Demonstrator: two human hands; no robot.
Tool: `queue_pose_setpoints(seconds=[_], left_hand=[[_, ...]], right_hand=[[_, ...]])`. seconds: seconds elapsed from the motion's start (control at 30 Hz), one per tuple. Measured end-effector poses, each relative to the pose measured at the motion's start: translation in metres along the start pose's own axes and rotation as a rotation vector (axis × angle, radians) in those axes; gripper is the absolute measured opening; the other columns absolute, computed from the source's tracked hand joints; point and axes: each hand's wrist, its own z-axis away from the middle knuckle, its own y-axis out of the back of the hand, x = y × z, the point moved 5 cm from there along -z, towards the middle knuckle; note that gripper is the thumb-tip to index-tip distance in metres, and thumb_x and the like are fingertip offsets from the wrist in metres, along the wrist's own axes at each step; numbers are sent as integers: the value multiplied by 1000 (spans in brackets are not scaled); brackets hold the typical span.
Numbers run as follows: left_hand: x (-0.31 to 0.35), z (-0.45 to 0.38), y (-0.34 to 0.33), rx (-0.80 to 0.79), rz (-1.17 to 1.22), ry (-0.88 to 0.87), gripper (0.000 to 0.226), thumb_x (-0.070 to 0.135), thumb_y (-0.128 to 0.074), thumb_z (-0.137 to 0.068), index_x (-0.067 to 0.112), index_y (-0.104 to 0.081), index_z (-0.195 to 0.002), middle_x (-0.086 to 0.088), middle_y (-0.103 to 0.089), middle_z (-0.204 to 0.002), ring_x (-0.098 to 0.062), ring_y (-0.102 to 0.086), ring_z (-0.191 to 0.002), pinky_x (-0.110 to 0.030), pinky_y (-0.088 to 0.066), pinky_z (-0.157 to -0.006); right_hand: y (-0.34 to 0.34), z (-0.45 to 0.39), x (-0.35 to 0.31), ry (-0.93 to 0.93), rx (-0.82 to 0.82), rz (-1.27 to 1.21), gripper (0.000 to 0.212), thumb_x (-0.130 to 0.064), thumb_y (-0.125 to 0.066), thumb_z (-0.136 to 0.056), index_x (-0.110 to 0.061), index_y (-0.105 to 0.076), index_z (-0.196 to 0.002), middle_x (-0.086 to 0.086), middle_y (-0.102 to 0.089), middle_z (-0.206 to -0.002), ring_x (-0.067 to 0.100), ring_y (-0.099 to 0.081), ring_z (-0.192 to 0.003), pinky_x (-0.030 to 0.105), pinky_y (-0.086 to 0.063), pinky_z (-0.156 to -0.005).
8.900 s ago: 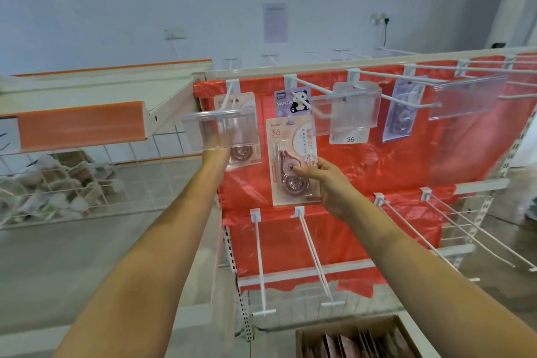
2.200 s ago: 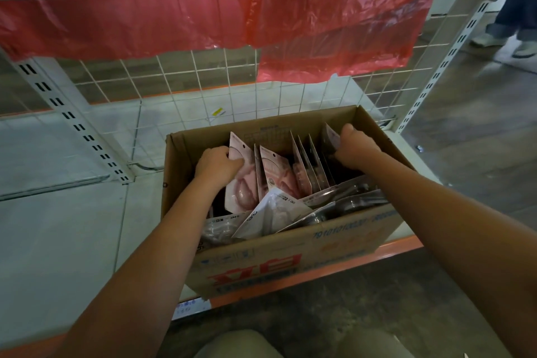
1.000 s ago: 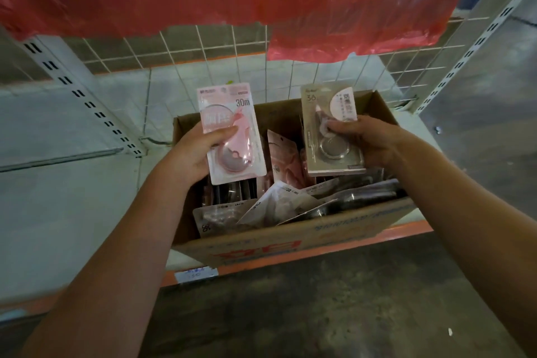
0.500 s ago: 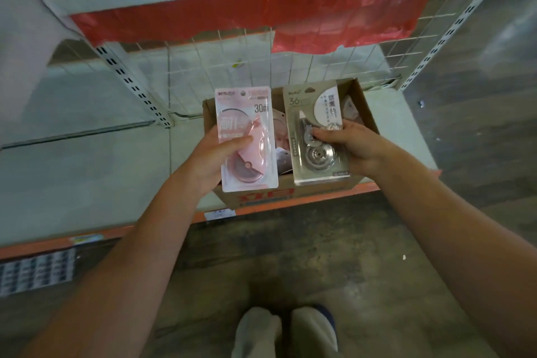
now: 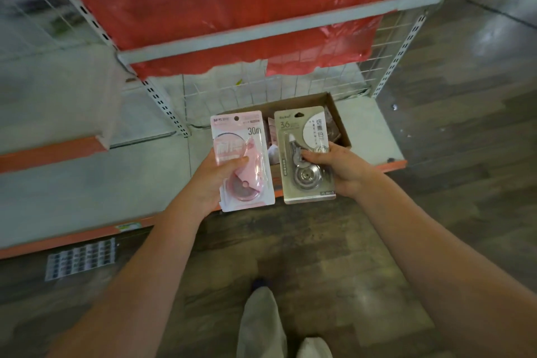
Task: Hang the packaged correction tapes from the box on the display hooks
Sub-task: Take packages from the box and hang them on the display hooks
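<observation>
Left hand (image 5: pixel 216 180) grips pink carded correction-tape pack (image 5: pixel 242 161), thumb across its blister; right hand (image 5: pixel 338 173) grips grey carded correction-tape pack (image 5: pixel 305 155) likewise. Both face up above brown cardboard box (image 5: pixel 338 122), hang holes uppermost, probably ready for hooks, which are out of view.

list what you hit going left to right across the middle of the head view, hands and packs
left hand → pink correction tape pack → grey correction tape pack → right hand
</observation>
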Motion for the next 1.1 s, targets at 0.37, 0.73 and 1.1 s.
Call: queue_pose_setpoints(seconds=[0.37, 0.73, 1.1], left_hand=[[64, 145, -48, -38, 17, -67, 37, 2, -65, -81, 16, -61, -116, -11, -69, -110, -28, -67, -100, -41, -56, -79], [213, 230, -86, -129, -176, -348, 42, 3, -69, -79, 14, -56, -118, -3, -72, -104, -21, -68, -98, -36, -53, -84], [314, 253, -103, -155, -142, -500, 44, -1, -67, -82, 12, -53, -122, -11, -69, -112, -28, -66, -104, -47, -50, -94]], right_hand=[[-29, 171, -37, 155, 28, 97, 18, 3, -60, -85, -4, -63, -101, 9, -74, -84, 20, -71, -73, 31, -58, -61], [-94, 262, -162, 397, -70, 152, 32, -5, -67, -75, -5, -62, -106, 15, -71, -95, 28, -69, -80, 45, -57, -76], [-140, 307, -252, 559, -86, 158, 46, -10, -70, -68, -6, -59, -113, 13, -71, -96, 31, -68, -88, 51, -54, -81]])
